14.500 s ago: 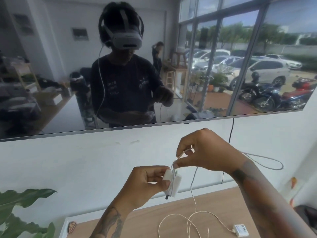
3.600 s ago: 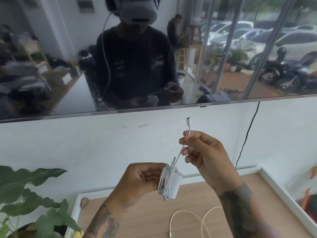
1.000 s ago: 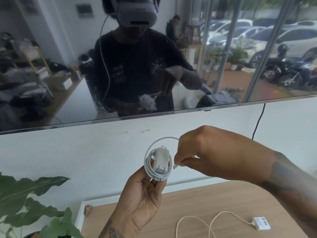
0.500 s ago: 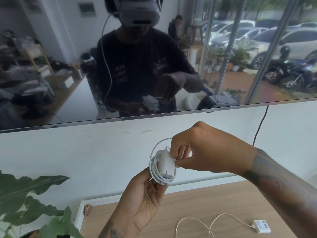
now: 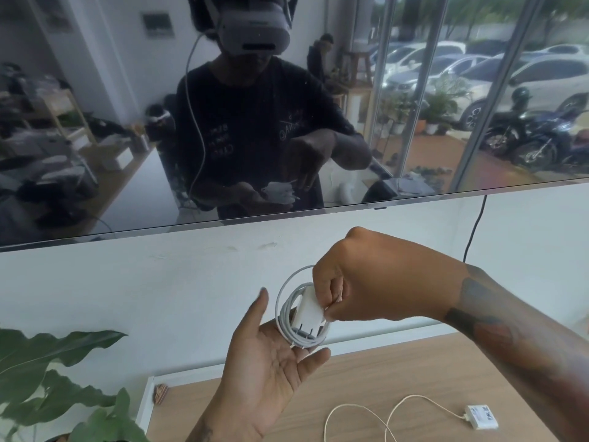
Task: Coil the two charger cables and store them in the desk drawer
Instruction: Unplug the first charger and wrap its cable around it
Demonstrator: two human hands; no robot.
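Note:
A white charger brick (image 5: 308,309) with its white cable wound round it in loops (image 5: 284,309) is held up above the desk. My left hand (image 5: 269,358) lies palm up under it with straight fingers, supporting the bundle. My right hand (image 5: 360,282) comes from the right and pinches the brick's upper right edge and the cable end. A second white charger (image 5: 482,416) lies on the wooden desk (image 5: 357,378) at the lower right, its cable (image 5: 376,416) loose in curves. No drawer is in view.
A large dark wall screen (image 5: 127,138) hangs above the desk and reflects the room. A black cord (image 5: 474,228) drops down the white wall at the right. A leafy plant (image 5: 57,384) stands at the lower left. A small brown object (image 5: 161,392) lies at the desk's back left corner.
My left hand has opened flat under the wound charger. My right hand has moved in and now pinches the brick and cable end; the loops sit tighter round the brick.

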